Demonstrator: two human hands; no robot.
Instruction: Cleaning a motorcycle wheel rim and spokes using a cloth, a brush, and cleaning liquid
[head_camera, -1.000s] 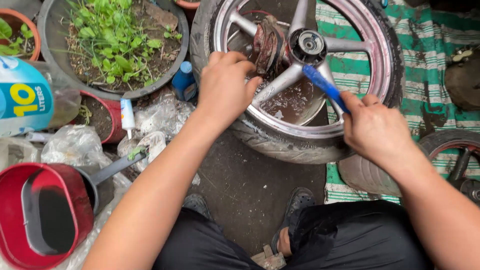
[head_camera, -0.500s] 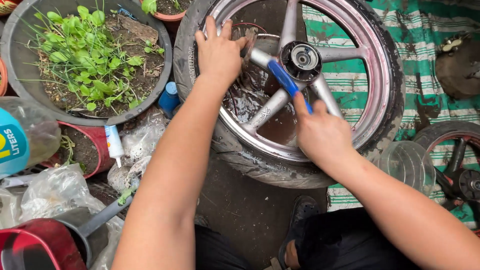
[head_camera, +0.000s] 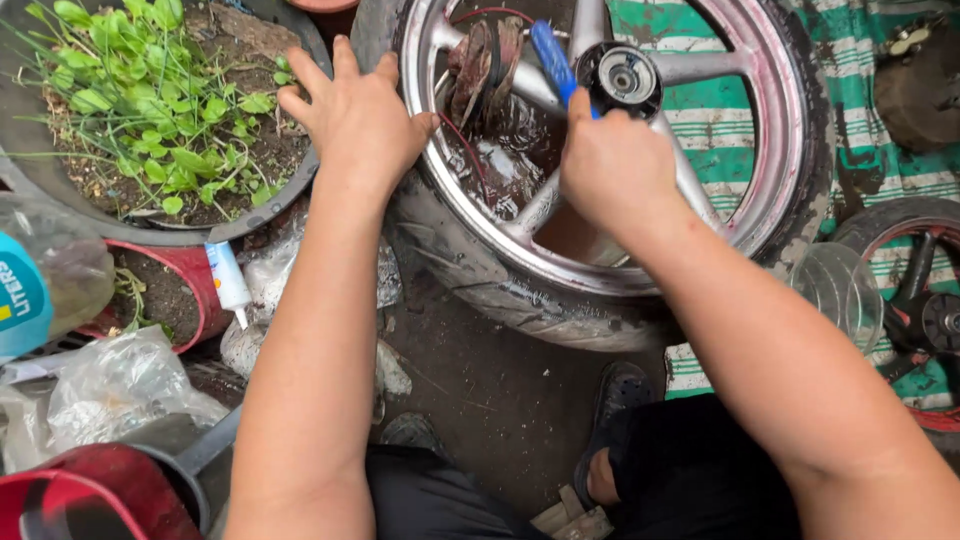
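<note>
Since half a second ago the left hand (head_camera: 355, 120) has slid off the spokes to the near rim, and the right hand (head_camera: 615, 165) has swung the blue-handled tool (head_camera: 552, 60) up from the lower spoke toward the hub.

Head view: the silver spoked motorcycle wheel with its black rubber tyre (head_camera: 500, 290) lies flat on the ground, partly over a green-and-white striped cloth (head_camera: 890, 170). The left hand is spread open, fingers splayed, palm pressing where rim meets tyre; it grasps nothing. The right hand is clenched around the tool's handle, the blue end sticking out past the fist just beside the round black hub (head_camera: 620, 80). Whether the working end touches the wheel cannot be told, since the fist hides it. Dirty reddish water (head_camera: 510, 160) pools between the spokes, and a worn brown rag-like lump (head_camera: 480, 65) hangs there.

Judging from this, the wet metal is the main hazard: the bracing palm could slip off the slick rim, letting the wheel shift under the tool's push. A slip of the tool could drive the knuckles into a spoke. A jolt might also splash the pooled water out, or knock the wheel against the round grey planter of green seedlings (head_camera: 150, 120) touching the tyre. The clear plastic cup (head_camera: 840, 290) sits close to the right forearm and could be tipped.
</note>
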